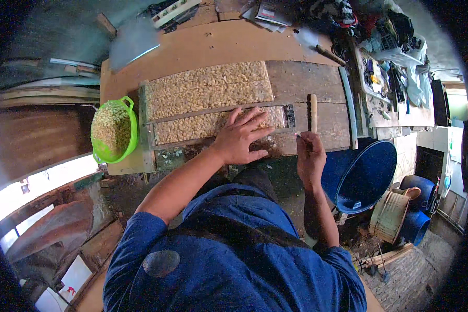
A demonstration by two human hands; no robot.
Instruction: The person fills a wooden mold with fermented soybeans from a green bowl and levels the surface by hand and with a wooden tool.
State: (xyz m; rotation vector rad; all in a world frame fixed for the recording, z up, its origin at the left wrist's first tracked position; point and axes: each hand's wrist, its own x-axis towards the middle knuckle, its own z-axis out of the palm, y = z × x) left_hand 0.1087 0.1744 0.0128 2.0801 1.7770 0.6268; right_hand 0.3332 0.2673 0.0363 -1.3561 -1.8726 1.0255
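Observation:
My left hand (239, 137) lies flat with fingers spread on a narrow strip of pressed puffed-grain slab (182, 128). A wider slab of the same pale puffed grain (208, 86) lies beyond it, with a dark straight strip between the two. A small dark piece (289, 116) sits at the narrow strip's right end. To the right, my right hand (311, 151) is closed at the board's near edge. A tiny pale tip shows at its fingers; what it holds is too small to make out. Just beyond lies a wooden stick (313, 113).
A bright green basin (132, 136) of loose puffed grain stands left of the wooden board (317, 83). Blue barrels (367, 177) and a pale bucket (389, 217) stand on the floor at right. A cluttered side table (395, 120) holds tools and bags.

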